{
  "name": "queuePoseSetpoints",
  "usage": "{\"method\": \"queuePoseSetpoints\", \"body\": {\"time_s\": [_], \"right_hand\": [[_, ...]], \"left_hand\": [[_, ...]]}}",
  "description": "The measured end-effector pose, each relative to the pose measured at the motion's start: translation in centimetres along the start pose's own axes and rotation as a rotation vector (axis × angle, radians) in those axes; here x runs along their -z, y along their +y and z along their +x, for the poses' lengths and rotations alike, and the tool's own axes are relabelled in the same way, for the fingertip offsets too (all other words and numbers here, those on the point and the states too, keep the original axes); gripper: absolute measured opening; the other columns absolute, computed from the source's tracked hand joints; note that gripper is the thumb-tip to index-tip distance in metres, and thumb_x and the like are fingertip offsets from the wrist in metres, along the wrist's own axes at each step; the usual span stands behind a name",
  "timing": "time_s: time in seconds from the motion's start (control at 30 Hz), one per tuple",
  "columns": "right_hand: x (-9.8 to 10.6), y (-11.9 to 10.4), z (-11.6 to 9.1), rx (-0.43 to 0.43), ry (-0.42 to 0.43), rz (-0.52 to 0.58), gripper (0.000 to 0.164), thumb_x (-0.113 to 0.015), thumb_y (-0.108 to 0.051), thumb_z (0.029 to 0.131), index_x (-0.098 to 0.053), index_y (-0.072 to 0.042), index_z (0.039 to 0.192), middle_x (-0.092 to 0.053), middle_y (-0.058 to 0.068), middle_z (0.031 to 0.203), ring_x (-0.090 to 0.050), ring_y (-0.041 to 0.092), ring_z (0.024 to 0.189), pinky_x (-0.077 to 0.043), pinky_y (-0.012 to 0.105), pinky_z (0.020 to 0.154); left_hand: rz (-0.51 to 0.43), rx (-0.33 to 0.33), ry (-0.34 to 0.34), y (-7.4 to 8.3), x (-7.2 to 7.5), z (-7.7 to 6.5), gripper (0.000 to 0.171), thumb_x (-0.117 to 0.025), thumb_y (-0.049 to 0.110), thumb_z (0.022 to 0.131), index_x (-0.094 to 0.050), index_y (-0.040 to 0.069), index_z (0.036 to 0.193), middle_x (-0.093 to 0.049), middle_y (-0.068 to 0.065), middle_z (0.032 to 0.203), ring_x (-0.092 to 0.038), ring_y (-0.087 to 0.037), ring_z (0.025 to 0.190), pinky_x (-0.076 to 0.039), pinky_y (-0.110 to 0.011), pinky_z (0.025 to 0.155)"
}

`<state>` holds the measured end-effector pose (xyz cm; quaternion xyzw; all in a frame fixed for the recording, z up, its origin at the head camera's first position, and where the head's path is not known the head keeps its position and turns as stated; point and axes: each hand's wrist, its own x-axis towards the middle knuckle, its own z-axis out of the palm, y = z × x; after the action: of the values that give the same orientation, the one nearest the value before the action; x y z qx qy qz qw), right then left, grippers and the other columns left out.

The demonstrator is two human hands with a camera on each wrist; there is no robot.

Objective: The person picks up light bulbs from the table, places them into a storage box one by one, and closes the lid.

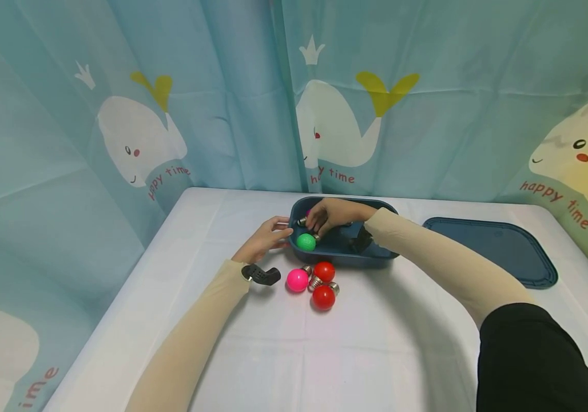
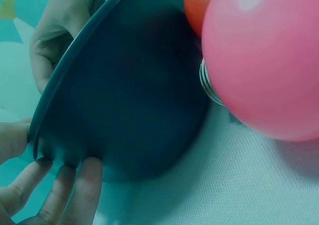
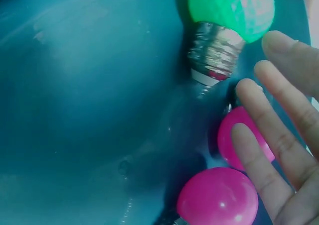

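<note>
A deep dark blue plastic basin (image 1: 345, 260) stands near the table's back edge. My left hand (image 1: 263, 237) holds its left end, fingertips against the outer wall and another digit at the rim in the left wrist view. Inside the basin is my right hand (image 1: 332, 214), its fingers (image 3: 279, 130) extended and spread with nothing between them. Close to its fingertips lies a green light bulb (image 3: 232, 8) with a silver screw base. Two pink bulbs, one nearer (image 3: 218, 197) and one partly behind the fingers (image 3: 239, 135), lie beside that hand.
In front of the basin, a pink bulb (image 1: 297, 280) and two red bulbs, one behind (image 1: 324, 271) and one in front (image 1: 323, 298), lie together on the white tablecloth (image 1: 376, 355). A flat dark blue lid or tray (image 1: 495, 246) lies at the right. Behind hangs a whale-print curtain (image 1: 253, 114).
</note>
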<state>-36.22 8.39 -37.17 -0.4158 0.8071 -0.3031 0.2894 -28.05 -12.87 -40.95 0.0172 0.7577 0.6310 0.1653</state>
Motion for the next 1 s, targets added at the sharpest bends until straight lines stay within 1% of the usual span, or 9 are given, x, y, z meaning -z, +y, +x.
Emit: {"method": "queuePoseSetpoints", "body": {"time_s": [0.2, 0.33, 0.43, 0.6, 0.7, 0.87, 0.93, 1.0], "right_hand": [[0.2, 0.1, -0.4, -0.009, 0.035, 0.065, 0.036, -0.067, 0.005, 0.081, -0.060, 0.006, 0.116, -0.066, 0.021, 0.111, -0.064, 0.027, 0.102, -0.056, 0.032, 0.088], [0.3, 0.3, -0.9, 0.014, 0.065, 0.112, 0.038, -0.066, 0.007, 0.081, -0.058, 0.008, 0.118, -0.064, 0.024, 0.114, -0.063, 0.032, 0.105, -0.055, 0.034, 0.089], [0.4, 0.6, -1.3, 0.030, 0.089, 0.127, 0.038, -0.066, 0.007, 0.082, -0.057, 0.008, 0.119, -0.063, 0.024, 0.116, -0.062, 0.033, 0.107, -0.055, 0.033, 0.090], [0.6, 0.4, -2.5, 0.027, 0.133, 0.156, 0.040, -0.066, 0.004, 0.083, -0.056, 0.008, 0.122, -0.062, 0.024, 0.118, -0.060, 0.037, 0.109, -0.055, 0.034, 0.090], [0.6, 0.2, -3.3, 0.031, 0.157, 0.183, 0.042, -0.067, 0.000, 0.083, -0.055, 0.008, 0.122, -0.062, 0.024, 0.119, -0.059, 0.039, 0.110, -0.054, 0.034, 0.091], [0.5, -0.4, -4.5, 0.025, 0.189, 0.226, 0.042, -0.067, -0.001, 0.084, -0.054, 0.007, 0.124, -0.059, 0.025, 0.122, -0.059, 0.038, 0.110, -0.055, 0.030, 0.090], [0.4, -0.6, -5.1, 0.034, 0.195, 0.246, 0.042, -0.066, 0.001, 0.084, -0.053, 0.008, 0.124, -0.058, 0.027, 0.123, -0.059, 0.039, 0.110, -0.055, 0.030, 0.089], [0.4, -0.7, -5.7, 0.046, 0.200, 0.261, 0.043, -0.066, 0.000, 0.084, -0.052, 0.009, 0.124, -0.058, 0.028, 0.123, -0.060, 0.037, 0.109, -0.056, 0.030, 0.088]], "left_hand": [[-0.002, 0.009, 0.000, 0.1, 0.0, 0.0, 0.047, -0.050, 0.010, 0.097, -0.033, -0.002, 0.139, -0.038, -0.024, 0.139, -0.050, -0.033, 0.118, -0.046, -0.044, 0.102], [0.008, 0.005, -0.001, 0.1, 0.0, 0.0, 0.047, -0.049, 0.010, 0.097, -0.033, -0.003, 0.140, -0.038, -0.025, 0.140, -0.051, -0.032, 0.117, -0.047, -0.044, 0.101], [0.009, 0.003, -0.001, 0.1, 0.0, -0.1, 0.047, -0.049, 0.009, 0.097, -0.033, -0.003, 0.140, -0.038, -0.025, 0.140, -0.052, -0.031, 0.114, -0.048, -0.043, 0.101], [0.011, 0.003, 0.001, 0.0, -0.1, -0.1, 0.047, -0.050, 0.009, 0.097, -0.033, -0.003, 0.139, -0.039, -0.024, 0.139, -0.054, -0.030, 0.112, -0.048, -0.042, 0.100], [0.014, 0.003, 0.001, 0.1, -0.2, -0.1, 0.047, -0.049, 0.009, 0.097, -0.033, -0.003, 0.139, -0.039, -0.024, 0.139, -0.053, -0.031, 0.114, -0.048, -0.042, 0.100], [0.004, 0.005, 0.009, 0.0, -0.2, -0.1, 0.046, -0.049, 0.008, 0.097, -0.034, -0.003, 0.139, -0.039, -0.024, 0.139, -0.051, -0.033, 0.119, -0.047, -0.043, 0.102], [-0.001, 0.005, 0.013, 0.0, -0.2, -0.1, 0.046, -0.050, 0.008, 0.097, -0.034, -0.002, 0.139, -0.039, -0.024, 0.139, -0.050, -0.034, 0.119, -0.046, -0.043, 0.102], [-0.001, -0.001, 0.013, 0.0, -0.2, -0.2, 0.046, -0.049, 0.008, 0.097, -0.034, -0.003, 0.139, -0.039, -0.024, 0.139, -0.050, -0.033, 0.118, -0.047, -0.043, 0.102]]}}
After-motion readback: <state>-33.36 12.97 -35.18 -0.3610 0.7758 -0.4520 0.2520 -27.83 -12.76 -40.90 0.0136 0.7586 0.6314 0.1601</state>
